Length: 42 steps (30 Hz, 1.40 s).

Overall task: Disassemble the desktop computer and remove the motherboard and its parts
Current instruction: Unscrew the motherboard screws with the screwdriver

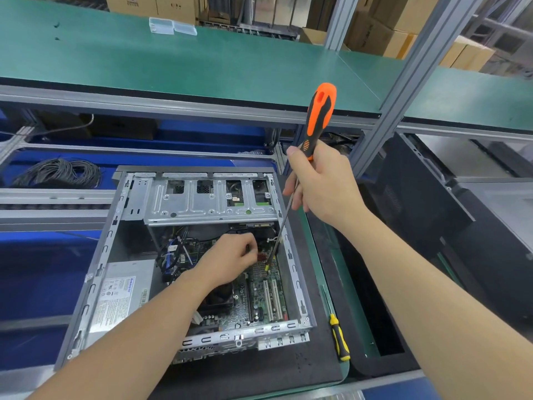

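Observation:
An open desktop computer case lies on a black mat, its green motherboard showing in the right half. My right hand grips a long orange-and-black screwdriver, handle up, and its shaft runs down into the case, with the tip at the board near a heatsink. My left hand is inside the case over the board, fingers curled next to the tip; what they pinch is hidden. A silver drive cage spans the far end of the case. A grey power supply fills the left side.
A small yellow-and-black screwdriver lies on the mat to the right of the case. A coil of black cable sits at the far left. Another dark computer case stands to the right. A green shelf overhangs the bench.

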Motion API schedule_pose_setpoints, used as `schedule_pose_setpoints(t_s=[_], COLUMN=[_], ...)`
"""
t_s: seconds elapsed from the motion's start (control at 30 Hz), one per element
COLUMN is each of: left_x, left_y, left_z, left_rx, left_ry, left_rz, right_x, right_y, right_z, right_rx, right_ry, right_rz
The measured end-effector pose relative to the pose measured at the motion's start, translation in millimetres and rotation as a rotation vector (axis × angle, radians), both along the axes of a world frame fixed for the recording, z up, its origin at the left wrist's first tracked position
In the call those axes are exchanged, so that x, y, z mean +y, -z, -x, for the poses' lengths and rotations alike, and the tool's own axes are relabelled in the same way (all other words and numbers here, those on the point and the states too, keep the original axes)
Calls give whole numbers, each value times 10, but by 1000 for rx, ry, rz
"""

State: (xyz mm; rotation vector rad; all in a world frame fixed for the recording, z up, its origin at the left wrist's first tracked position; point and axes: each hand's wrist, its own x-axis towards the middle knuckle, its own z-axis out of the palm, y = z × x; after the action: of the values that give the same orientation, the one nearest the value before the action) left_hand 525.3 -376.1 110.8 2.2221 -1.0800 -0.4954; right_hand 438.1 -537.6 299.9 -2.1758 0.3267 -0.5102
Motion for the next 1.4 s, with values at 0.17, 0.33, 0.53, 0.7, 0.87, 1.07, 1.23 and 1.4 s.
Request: schedule_pose_setpoints(t_s=[0.17,0.33,0.53,0.7,0.87,1.07,1.23,1.4], left_x=[-46,176,318,228,202,199,197,202], left_y=[-312,-434,-334,-281,-243,-261,-268,-229], left_z=[45,123,46,-45,-53,-51,-59,-89], left_rx=[918,985,742,466,459,462,482,479], left_ry=[-366,-174,13,22,114,148,170,181], left_rz=[292,296,282,172,200,150,112,85], right_x=[71,171,312,307,285,295,307,307], right_y=[345,755,1151,1301,1360,1371,1362,1377], right_z=[-15,-68,-185,-221,-246,-232,-185,-181], right_rx=[90,81,14,-40,-50,-1,26,27], right_ry=[-71,-112,-137,-138,-156,-185,-234,-243], right_rz=[-28,-102,-177,-217,-150,-73,-154,-163])
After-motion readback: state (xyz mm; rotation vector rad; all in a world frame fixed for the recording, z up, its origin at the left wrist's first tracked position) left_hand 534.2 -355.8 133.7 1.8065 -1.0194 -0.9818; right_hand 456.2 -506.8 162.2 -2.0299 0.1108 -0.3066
